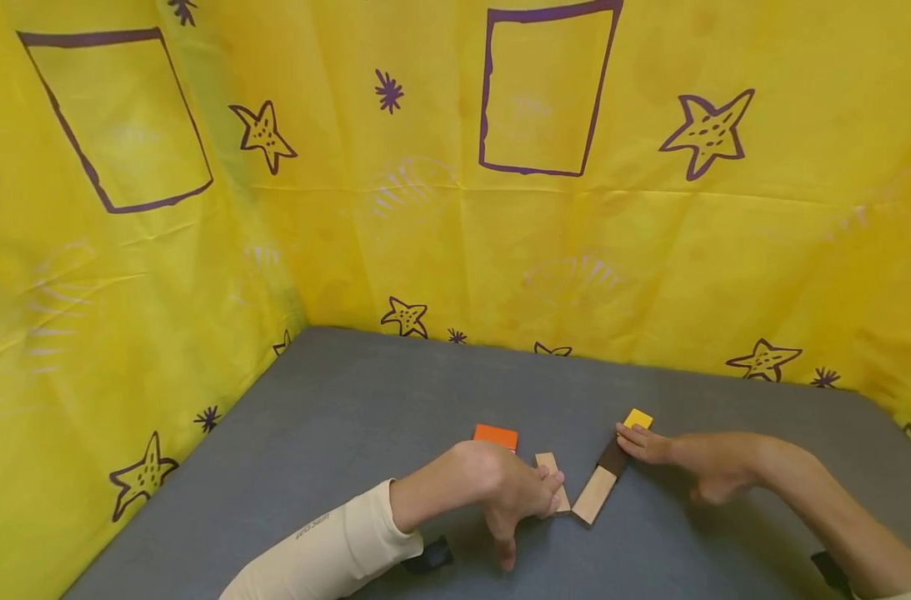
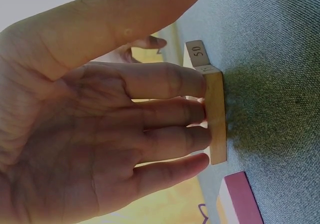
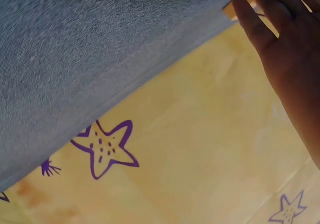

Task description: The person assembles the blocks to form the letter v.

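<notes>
My left hand [image 1: 521, 493] lays its straight fingers along a plain wooden block [image 1: 547, 463], its thumb held apart. In the left wrist view the fingertips meet the long side of that block [image 2: 217, 121], and a block marked "50" [image 2: 197, 52] touches its far end. A second plain block [image 1: 594, 495] forms a V with the first. It runs in line with a dark brown block [image 1: 613, 458] and a yellow block [image 1: 638, 418]. My right hand [image 1: 695, 457] rests extended fingertips at the brown and yellow blocks, partly covering them.
An orange block [image 1: 496, 437] lies behind my left wrist, partly hidden. The grey tabletop [image 1: 350, 400] meets yellow cloth walls [image 1: 440, 250] printed with purple starfish and frames. Dark objects sit below each forearm, one [image 1: 431, 557] by the left sleeve.
</notes>
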A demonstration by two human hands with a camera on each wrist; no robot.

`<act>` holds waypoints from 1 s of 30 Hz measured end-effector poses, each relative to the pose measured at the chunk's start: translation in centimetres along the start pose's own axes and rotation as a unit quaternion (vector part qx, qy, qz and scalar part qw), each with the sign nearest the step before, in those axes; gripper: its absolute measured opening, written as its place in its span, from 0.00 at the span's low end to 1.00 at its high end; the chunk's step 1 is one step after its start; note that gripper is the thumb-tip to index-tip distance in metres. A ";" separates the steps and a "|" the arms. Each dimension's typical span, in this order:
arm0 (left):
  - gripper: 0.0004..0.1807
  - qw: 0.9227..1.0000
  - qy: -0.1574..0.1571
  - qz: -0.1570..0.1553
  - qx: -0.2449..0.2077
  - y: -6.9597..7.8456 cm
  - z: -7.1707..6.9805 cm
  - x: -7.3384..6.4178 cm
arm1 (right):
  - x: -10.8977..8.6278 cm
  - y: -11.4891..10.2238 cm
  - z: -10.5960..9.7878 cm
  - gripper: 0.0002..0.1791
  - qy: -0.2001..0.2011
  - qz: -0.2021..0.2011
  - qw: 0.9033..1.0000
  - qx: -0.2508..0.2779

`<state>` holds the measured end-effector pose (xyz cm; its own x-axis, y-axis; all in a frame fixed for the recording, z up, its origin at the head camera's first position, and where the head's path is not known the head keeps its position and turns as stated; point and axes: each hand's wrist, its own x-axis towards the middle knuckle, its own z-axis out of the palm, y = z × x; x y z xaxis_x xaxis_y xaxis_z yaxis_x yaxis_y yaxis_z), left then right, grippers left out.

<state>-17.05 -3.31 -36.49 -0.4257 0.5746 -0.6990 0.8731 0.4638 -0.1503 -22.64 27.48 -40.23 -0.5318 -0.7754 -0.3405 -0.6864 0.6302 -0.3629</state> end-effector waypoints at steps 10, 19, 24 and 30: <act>0.55 1.000 -0.007 0.002 -0.020 -0.2 -0.1 0.1 | 0.0 -0.2 0.1 0.57 0.021 0.000 1.000 -0.005; 0.54 1.000 -0.003 0.007 -0.017 -0.1 -0.1 0.0 | -0.2 -0.1 0.4 0.55 0.037 -0.015 0.999 -0.019; 0.54 1.000 -0.001 0.009 -0.012 -0.1 -0.1 0.0 | -0.1 -0.1 0.5 0.55 0.038 -0.015 0.999 -0.018; 0.54 1.000 -0.002 0.005 -0.005 -0.1 -0.1 0.1 | -0.1 -0.3 0.5 0.55 0.030 0.005 1.000 -0.007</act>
<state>-17.20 -3.23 -36.47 -0.4158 0.5767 -0.7033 0.8751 0.4641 -0.1368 -22.12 27.37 -40.51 -0.5668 -0.7709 -0.2905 -0.6883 0.6369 -0.3471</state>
